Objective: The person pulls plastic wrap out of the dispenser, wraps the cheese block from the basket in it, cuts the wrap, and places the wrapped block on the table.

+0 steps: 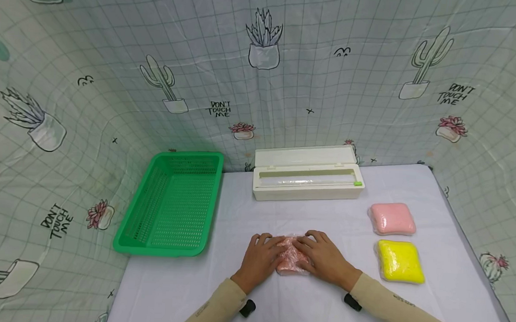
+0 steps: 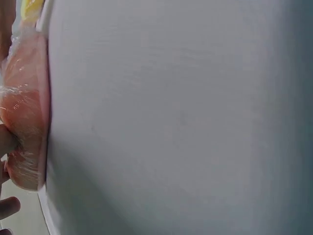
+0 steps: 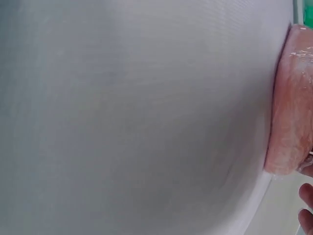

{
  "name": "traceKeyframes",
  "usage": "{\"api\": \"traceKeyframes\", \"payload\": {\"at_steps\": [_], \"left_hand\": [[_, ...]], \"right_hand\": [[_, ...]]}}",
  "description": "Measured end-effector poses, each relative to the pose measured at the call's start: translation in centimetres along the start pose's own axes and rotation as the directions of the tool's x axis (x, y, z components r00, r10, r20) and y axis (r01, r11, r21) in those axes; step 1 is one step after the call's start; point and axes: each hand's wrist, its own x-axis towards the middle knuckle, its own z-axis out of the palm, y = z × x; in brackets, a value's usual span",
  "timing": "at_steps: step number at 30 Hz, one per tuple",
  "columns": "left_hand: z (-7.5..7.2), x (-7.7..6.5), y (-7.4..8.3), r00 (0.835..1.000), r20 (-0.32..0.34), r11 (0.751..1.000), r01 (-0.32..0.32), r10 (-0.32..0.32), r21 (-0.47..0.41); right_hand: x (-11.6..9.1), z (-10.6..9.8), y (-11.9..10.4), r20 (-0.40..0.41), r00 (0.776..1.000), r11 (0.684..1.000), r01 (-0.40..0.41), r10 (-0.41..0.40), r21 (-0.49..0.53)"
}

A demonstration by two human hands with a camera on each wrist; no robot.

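A reddish-pink package (image 1: 291,258) in crinkled clear film lies on the white cloth between both hands. Its side shows in the left wrist view, where the glossy, wrapped package (image 2: 27,112) has a paler pink layer along the bottom. The left hand (image 1: 260,259) rests on its left part, fingers laid over the top. From the other side, the right hand (image 1: 323,257) presses its fingers on the right part. In the right wrist view the package (image 3: 293,103) sits at the right edge, with fingertips at its far end.
A green perforated basket (image 1: 214,212) stands at the back left. Behind the hands is a white cling film dispenser (image 1: 306,194), its lid raised and a roll inside. At right lie a pink film-wrapped block (image 1: 392,218) and a yellow one (image 1: 400,262). Patterned cloth walls (image 1: 261,94) enclose the table.
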Motion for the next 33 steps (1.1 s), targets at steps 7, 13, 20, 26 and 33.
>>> {"api": "traceKeyframes", "payload": {"at_steps": [7, 13, 20, 26, 33], "left_hand": [[-0.4, -0.1, 0.5, 1.0, -0.01, 1.0, -0.001, 0.001, 0.013], [-0.6, -0.5, 2.1, 0.998, -0.031, 0.998, -0.061, 0.062, 0.029], [-0.2, -0.2, 3.8, 0.992, -0.001, 0.974, -0.126, 0.128, 0.19], [-0.1, 0.0, 3.8, 0.99, -0.068, 0.975, -0.105, 0.12, 0.195], [0.0, 0.2, 3.3, 0.981, -0.196, 1.0, -0.005, 0.003, -0.01]], "right_hand": [[0.1, -0.6, 0.5, -0.021, 1.0, 1.0, -0.014, 0.014, 0.012], [0.2, -1.3, 1.6, -0.044, 0.999, 0.998, -0.01, 0.012, 0.057], [0.4, 0.1, 2.6, -0.018, 0.999, 0.997, 0.041, -0.04, 0.07], [0.5, -0.1, 3.1, -0.033, 0.999, 0.99, -0.007, 0.012, 0.141], [0.2, -2.5, 4.1, -0.063, 0.992, 0.953, -0.091, 0.114, 0.288]]}}
